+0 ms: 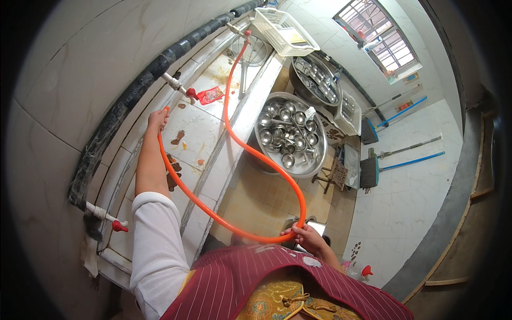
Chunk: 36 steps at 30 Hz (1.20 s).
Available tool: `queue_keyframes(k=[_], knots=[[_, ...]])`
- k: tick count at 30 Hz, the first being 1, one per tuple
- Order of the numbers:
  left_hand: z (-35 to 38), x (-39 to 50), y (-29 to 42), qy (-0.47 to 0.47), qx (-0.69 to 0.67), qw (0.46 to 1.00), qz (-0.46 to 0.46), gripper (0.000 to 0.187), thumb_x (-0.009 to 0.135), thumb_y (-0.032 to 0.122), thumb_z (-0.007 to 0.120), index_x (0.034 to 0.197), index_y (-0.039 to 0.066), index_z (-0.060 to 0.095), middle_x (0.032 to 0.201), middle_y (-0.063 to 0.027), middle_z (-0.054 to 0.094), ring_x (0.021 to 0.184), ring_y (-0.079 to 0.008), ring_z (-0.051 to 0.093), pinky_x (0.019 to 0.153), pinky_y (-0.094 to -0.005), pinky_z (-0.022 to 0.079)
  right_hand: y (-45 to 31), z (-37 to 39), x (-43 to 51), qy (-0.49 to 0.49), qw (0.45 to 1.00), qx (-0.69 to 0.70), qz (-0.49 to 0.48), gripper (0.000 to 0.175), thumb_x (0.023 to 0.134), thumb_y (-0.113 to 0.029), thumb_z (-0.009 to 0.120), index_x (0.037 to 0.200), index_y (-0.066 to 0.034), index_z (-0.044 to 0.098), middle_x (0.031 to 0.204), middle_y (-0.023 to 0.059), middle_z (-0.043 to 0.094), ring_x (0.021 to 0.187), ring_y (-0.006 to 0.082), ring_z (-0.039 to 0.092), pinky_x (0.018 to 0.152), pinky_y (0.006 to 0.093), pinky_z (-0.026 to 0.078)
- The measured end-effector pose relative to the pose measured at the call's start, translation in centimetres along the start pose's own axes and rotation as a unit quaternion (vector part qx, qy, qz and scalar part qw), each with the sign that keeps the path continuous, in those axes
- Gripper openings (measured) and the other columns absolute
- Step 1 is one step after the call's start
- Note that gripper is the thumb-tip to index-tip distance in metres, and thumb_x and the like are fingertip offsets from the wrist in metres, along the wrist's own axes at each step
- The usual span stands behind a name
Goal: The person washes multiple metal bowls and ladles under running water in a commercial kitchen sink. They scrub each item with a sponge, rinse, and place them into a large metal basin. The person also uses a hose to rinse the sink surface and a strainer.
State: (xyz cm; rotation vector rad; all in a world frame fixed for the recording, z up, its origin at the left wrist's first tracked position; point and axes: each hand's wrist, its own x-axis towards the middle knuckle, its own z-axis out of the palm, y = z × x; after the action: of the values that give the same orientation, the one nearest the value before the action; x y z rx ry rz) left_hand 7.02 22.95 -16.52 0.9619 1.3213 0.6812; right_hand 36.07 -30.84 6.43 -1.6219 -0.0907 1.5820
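An orange hose (266,159) runs from a far tap with a red handle (247,33) and bends in a wide loop in front of me. Near the hose's free end, my left hand (158,120) grips it over a white-tiled trough (208,132). My right hand (307,237) pinches the hose at the bottom of the loop, close to my striped apron. Beside the left hand, a middle tap with a red handle (192,94) sticks out above a torn red packet (211,95). Whether water flows from the hose I cannot tell.
A large metal basin (324,160) full of ladles stands on the floor beyond the trough's ledge. Behind it are another metal basin (296,80) and white plastic baskets (264,20). Brooms (369,172) lean at the right wall. A near tap (120,226) juts out at lower left.
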Motion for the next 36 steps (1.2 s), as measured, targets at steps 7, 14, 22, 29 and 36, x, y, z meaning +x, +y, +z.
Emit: queue_keyframes(k=[7, 14, 22, 29, 36], knots=[[-0.4, 0.1, -0.7, 0.014, 0.000, 1.000, -0.006, 0.028, 0.088, 0.032, 0.049, 0.074, 0.007, 0.054, 0.051, 0.0019, 0.043, 0.034, -0.0064, 0.032, 0.031, -0.0227, 0.026, 0.8, -1.4, 1.1, -0.009, 0.978, -0.198, -0.069, 0.009, 0.090, -0.008, 0.044, 0.092, -0.0002, 0.048, 0.100, 0.0144, 0.062, 0.099, 0.0205, 0.059, 0.083, 0.0311, 0.047], [-3.1, -3.6, -9.0, 0.090, -0.102, 0.989, -0.066, 0.031, 0.089, 0.035, 0.049, 0.075, 0.009, 0.055, 0.052, 0.0027, 0.044, 0.035, -0.0066, 0.033, 0.033, -0.0239, 0.028, 1.2, -1.9, 2.0, -0.002, 0.997, 0.050, -0.066, 0.029, 0.092, -0.025, 0.047, 0.082, 0.0013, 0.055, 0.085, 0.0150, 0.062, 0.087, 0.0259, 0.062, 0.083, 0.0363, 0.049], [-6.9, -23.5, -23.8, 0.269, -0.374, 0.884, -0.083, 0.033, 0.089, 0.039, 0.053, 0.082, 0.007, 0.054, 0.058, 0.0011, 0.044, 0.038, -0.0057, 0.032, 0.034, -0.0206, 0.026, -0.1, -4.2, 4.2, 0.028, 0.990, 0.025, -0.136, 0.033, 0.094, -0.033, 0.044, 0.117, -0.0100, 0.046, 0.065, 0.0001, 0.049, 0.055, 0.0078, 0.045, 0.053, 0.0219, 0.038], [-11.6, -36.5, -32.7, 0.397, -0.436, 0.790, -0.170, 0.030, 0.088, 0.037, 0.055, 0.085, 0.007, 0.054, 0.062, -0.0008, 0.048, 0.039, -0.0074, 0.034, 0.033, -0.0210, 0.026, -0.7, -4.0, 5.0, -0.103, 0.989, -0.035, -0.103, 0.028, 0.093, -0.034, 0.045, 0.108, -0.0106, 0.050, 0.065, -0.0022, 0.042, 0.051, 0.0068, 0.040, 0.044, 0.0197, 0.034], [-12.4, -38.9, -31.7, 0.358, -0.292, 0.867, -0.189, 0.034, 0.087, 0.038, 0.056, 0.072, 0.007, 0.054, 0.055, 0.0000, 0.046, 0.036, -0.0079, 0.034, 0.033, -0.0221, 0.026, -2.8, -4.1, 3.2, -0.131, 0.978, 0.057, -0.154, 0.016, 0.091, -0.019, 0.051, 0.100, -0.0056, 0.048, 0.077, 0.0033, 0.050, 0.061, 0.0102, 0.046, 0.058, 0.0229, 0.041]])
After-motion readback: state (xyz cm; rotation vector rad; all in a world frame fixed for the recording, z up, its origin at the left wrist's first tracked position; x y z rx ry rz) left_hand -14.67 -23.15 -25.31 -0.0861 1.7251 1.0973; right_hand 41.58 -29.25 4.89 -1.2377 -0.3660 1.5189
